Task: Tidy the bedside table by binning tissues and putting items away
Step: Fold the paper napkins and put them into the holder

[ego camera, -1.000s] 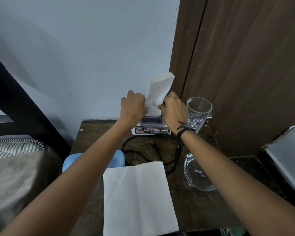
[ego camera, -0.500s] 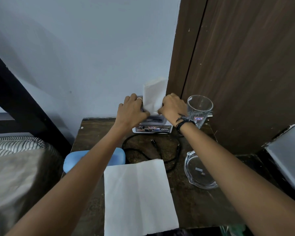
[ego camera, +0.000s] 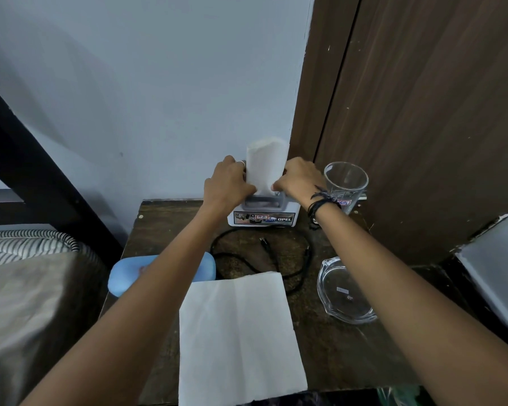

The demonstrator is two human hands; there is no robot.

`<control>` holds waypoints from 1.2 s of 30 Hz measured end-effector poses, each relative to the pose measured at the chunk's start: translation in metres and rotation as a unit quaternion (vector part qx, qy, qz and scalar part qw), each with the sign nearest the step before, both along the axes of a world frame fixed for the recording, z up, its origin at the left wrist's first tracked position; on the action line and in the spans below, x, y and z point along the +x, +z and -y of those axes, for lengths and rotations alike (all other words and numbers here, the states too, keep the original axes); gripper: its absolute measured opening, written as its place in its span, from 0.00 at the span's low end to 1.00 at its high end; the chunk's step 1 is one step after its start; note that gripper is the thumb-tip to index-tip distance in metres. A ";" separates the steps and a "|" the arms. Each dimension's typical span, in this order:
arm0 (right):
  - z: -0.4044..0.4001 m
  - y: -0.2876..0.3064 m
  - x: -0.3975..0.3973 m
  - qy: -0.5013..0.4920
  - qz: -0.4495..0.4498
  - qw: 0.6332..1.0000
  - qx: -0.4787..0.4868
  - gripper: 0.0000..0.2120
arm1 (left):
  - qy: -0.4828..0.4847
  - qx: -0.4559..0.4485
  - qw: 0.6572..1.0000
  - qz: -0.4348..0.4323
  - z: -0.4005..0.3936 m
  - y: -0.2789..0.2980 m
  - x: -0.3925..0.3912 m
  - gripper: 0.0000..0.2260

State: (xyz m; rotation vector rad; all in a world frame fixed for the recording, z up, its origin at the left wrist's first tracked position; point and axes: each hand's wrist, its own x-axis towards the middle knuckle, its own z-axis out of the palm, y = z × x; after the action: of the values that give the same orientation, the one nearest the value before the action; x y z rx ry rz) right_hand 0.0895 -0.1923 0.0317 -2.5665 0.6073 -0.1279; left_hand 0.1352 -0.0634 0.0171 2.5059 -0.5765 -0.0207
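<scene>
Tissue (ego camera: pixel 266 167) is standing upright in the slot of the white tissue box (ego camera: pixel 264 213) at the back of the bedside table (ego camera: pixel 335 356). Left hand (ego camera: pixel 226 183) pinches its left edge, right hand (ego camera: pixel 299 178) pinches the right. Drinking glass (ego camera: pixel 346 184) sits just right of that.

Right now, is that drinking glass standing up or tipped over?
Upright: the drinking glass stands with its open mouth up, at the table's back right.

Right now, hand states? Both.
Left hand: closed, pinching the folded tissue.
Right hand: closed, pinching the same tissue above the tissue box.
</scene>
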 end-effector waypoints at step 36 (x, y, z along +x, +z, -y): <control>-0.051 -0.004 -0.068 -0.042 0.160 0.982 0.092 0.06 | 0.102 -0.119 0.982 0.102 -0.018 0.003 -0.090 0.11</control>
State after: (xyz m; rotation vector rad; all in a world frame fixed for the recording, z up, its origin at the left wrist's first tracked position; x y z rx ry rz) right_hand 0.0215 -0.1414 0.0273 -2.2767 0.5732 -0.4812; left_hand 0.0449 -0.0451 0.0205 2.3346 -0.3733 0.3663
